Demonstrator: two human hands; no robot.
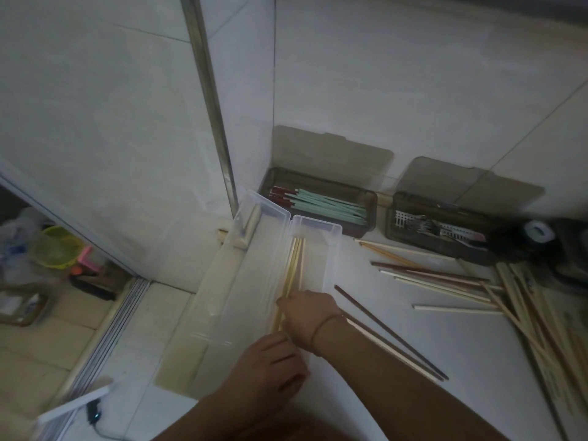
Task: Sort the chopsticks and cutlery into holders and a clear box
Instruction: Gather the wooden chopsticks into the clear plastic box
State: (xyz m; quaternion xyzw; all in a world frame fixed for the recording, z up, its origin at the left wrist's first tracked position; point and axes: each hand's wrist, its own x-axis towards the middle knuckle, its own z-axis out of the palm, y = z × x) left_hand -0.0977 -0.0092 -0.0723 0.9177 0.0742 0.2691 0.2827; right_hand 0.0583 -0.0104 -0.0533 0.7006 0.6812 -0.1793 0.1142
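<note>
White tiled floor carries the clear box point(315, 249), where the right hand point(307, 310) and left hand point(270, 367) both pinch pale chopsticks point(294, 265); a skewed release could leave near ends riding over its rim.

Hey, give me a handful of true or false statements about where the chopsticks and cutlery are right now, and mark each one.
1. The clear box holds a few pale wooden chopsticks. True.
2. The right hand rests on those chopsticks at the near end of the box. True.
3. The left-hand dark holder is filled with metal forks. False: it holds green chopsticks with red ends; the metal cutlery lies in the other dark holder.
4. Both dark holders have their lids shut. False: both lids stand open against the wall.
5. Loose chopsticks lie on the counter right of the clear box. True.
</note>
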